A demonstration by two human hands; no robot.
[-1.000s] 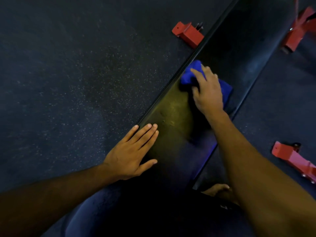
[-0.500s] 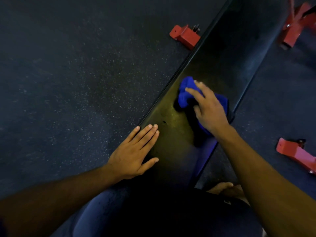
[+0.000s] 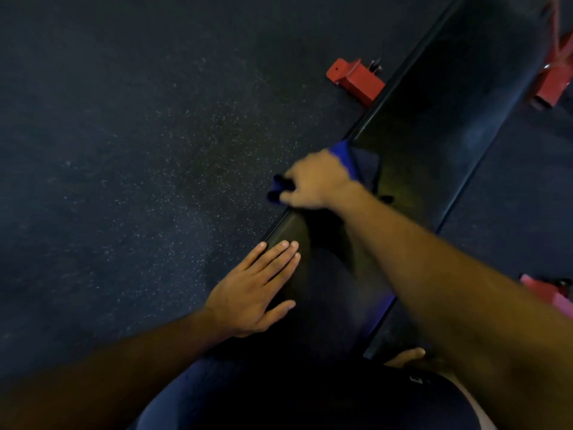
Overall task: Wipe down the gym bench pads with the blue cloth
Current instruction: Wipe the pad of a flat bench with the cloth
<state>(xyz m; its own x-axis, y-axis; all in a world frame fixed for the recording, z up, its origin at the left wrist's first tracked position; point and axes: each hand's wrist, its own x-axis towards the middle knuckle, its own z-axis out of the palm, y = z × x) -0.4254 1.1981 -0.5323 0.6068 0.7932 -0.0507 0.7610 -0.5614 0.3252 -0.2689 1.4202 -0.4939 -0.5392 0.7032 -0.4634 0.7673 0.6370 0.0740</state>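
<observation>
The right hand (image 3: 313, 180) grips the blue cloth (image 3: 356, 162) at the bench pad (image 3: 434, 125)'s left edge, mid-frame. The pad's long axis runs lower left to upper right. The left hand (image 3: 254, 293), fingers flat together, presses the pad lower down.

Bench pad (image 3: 434, 135): long, black, smooth and faintly glossy; runs as a diagonal band from about 7 o'clock in the frame up to about 1 o'clock. A rounded edge lines its side toward 10 o'clock. The lower end is in deep shadow.

Blue cloth (image 3: 350, 161): bright blue where lit, dark navy in its folds; crumpled and bunched. It lies just above frame centre, draped over the pad's 10 o'clock edge, with one part on the top surface and another hanging past the edge toward 9 o'clock. Its middle is covered, and motion blur softens its outline.
</observation>
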